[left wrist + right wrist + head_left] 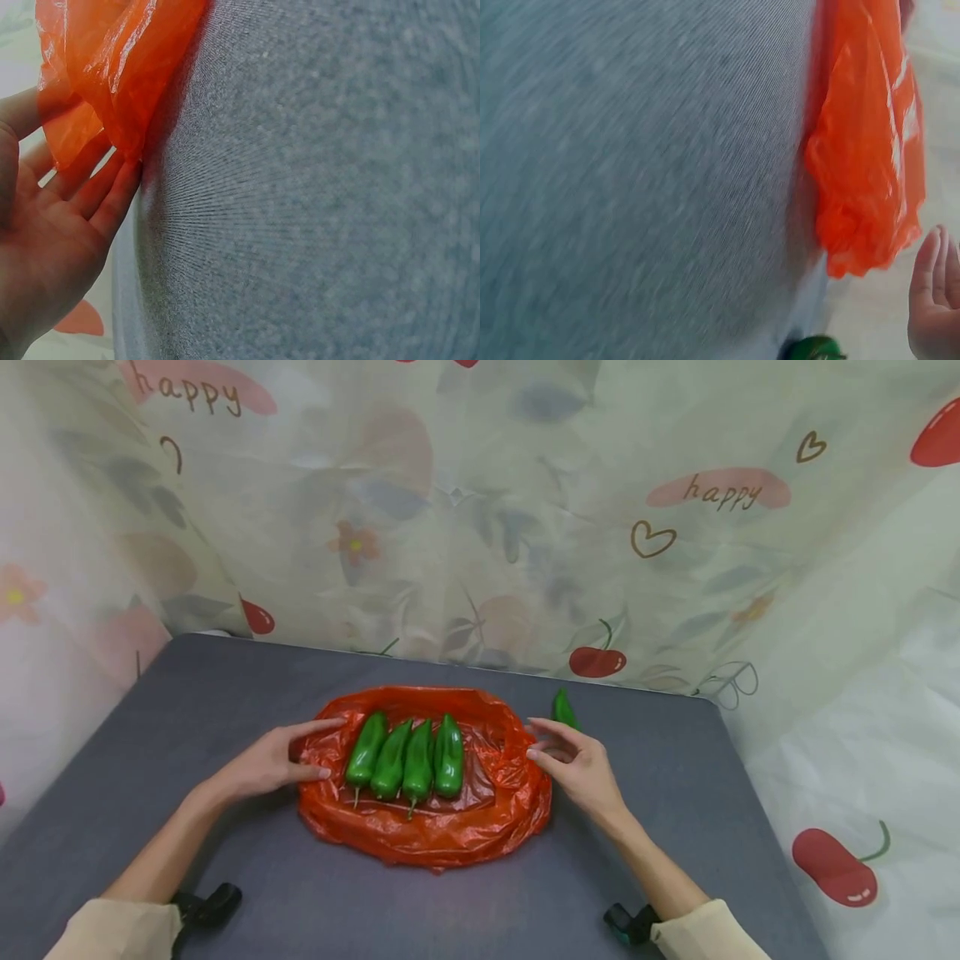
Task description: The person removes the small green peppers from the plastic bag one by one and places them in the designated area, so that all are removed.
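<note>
Several green peppers lie side by side in an opened red plastic bag, its sides standing up as a rim around them. At the bag's left side, my left hand touches the rim with straight, spread fingers; in the left wrist view, bag film hangs over some of these fingers. To the right of the bag, my right hand hovers with its thumb and fingers apart, holding nothing. The right wrist view shows a gap between this hand and the bag. Beyond the right hand lies another green pepper, partly hidden.
The grey table runs up to a patterned curtain at the back. Curtain fabric also hangs along the left and right sides. A dark wrist camera sits on the left wrist, another camera on the right.
</note>
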Demonstrator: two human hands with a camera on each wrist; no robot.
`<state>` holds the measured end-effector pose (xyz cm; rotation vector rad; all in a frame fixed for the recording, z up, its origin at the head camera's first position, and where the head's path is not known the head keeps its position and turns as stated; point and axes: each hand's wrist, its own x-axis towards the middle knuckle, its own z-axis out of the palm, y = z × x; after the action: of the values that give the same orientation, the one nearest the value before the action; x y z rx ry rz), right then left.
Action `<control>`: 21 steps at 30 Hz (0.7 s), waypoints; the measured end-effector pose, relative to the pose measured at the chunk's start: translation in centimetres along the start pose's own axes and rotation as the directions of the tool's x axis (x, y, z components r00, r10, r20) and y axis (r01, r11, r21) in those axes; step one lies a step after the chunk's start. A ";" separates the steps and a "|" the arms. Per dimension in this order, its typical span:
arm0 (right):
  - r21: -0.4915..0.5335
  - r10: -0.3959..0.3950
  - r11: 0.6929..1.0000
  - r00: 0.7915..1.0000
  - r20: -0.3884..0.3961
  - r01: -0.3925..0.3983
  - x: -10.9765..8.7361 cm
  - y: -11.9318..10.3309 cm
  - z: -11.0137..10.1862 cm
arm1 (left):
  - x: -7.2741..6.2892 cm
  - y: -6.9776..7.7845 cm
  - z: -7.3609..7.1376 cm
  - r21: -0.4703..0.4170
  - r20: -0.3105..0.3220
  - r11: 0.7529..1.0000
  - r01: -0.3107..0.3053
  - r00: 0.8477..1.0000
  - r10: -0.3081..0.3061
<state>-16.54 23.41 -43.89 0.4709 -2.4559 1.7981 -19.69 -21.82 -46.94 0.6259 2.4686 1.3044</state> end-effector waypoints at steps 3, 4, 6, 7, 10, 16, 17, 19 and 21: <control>0.015 0.001 1.000 1.000 0.024 -0.001 0.3 0.1 0.7 | 0.0 0.1 0.0 0.013 -0.008 1.000 0.000 1.000 0.000; 0.023 -0.003 1.000 0.999 0.035 0.002 0.4 0.1 0.9 | 0.1 0.1 0.0 0.013 -0.010 1.000 0.002 1.000 -0.001; 0.035 0.003 0.999 0.998 0.056 -0.005 0.6 0.0 1.4 | 0.1 0.1 0.0 0.012 -0.013 1.000 0.005 1.000 -0.005; 0.039 0.007 0.999 0.998 0.067 -0.009 0.7 0.0 1.6 | 0.1 0.1 0.0 0.008 -0.016 1.000 0.005 1.000 -0.005; 0.043 0.032 0.998 0.995 0.091 -0.036 0.9 -0.1 2.4 | 0.2 0.1 0.1 0.001 -0.021 1.000 0.002 1.000 -0.002; 0.019 0.069 0.997 0.988 0.138 -0.073 1.1 0.0 3.9 | 0.3 0.0 0.1 -0.017 -0.015 1.000 0.000 1.000 0.000; 0.014 0.074 0.997 0.987 0.146 -0.077 1.1 0.0 4.1 | 0.3 0.0 0.1 -0.026 -0.013 1.000 0.001 1.000 -0.001; 0.001 0.086 0.996 0.983 0.163 -0.087 1.1 0.2 4.6 | 0.3 0.0 0.1 -0.034 -0.010 0.999 0.003 1.000 -0.004; -0.019 0.101 0.995 0.979 0.177 -0.099 1.0 0.4 5.0 | 0.3 0.0 0.1 -0.037 -0.009 0.999 0.007 1.000 -0.007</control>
<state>-16.98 18.56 -45.57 0.5386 -2.6503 1.8559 -19.88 -21.60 -47.07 0.6029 2.4461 1.3498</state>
